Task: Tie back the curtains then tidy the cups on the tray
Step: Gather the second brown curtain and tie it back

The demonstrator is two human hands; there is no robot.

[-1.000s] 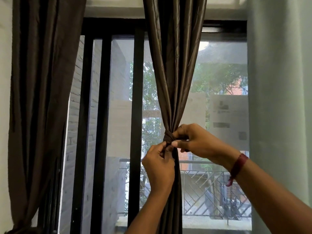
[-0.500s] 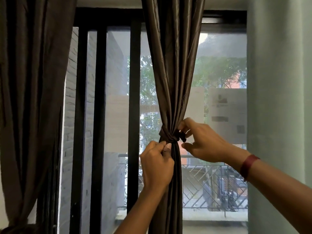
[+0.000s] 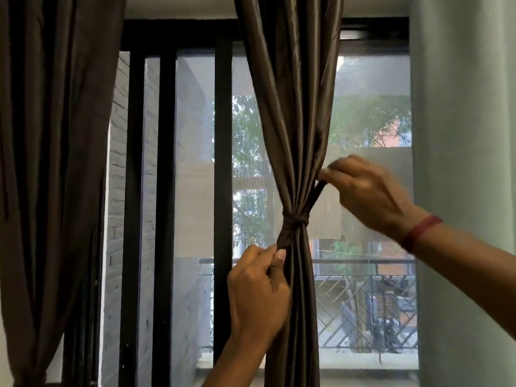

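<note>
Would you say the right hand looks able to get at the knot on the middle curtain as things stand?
Probably yes: the right hand pinches the tie end just above the knot, with nothing between them.

Glossy satin-like brown cloth curtain [image 3: 290,107], matt black window frame [image 3: 167,191], rough grey brick wall [image 3: 120,191]

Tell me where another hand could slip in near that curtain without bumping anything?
Roomiest is the gap between the left curtain and the middle curtain, in front of the window bars. Also free: between the middle curtain and the wall, above the right hand. Crowded at the tie, whose ends the left hand and right hand pinch.
</note>
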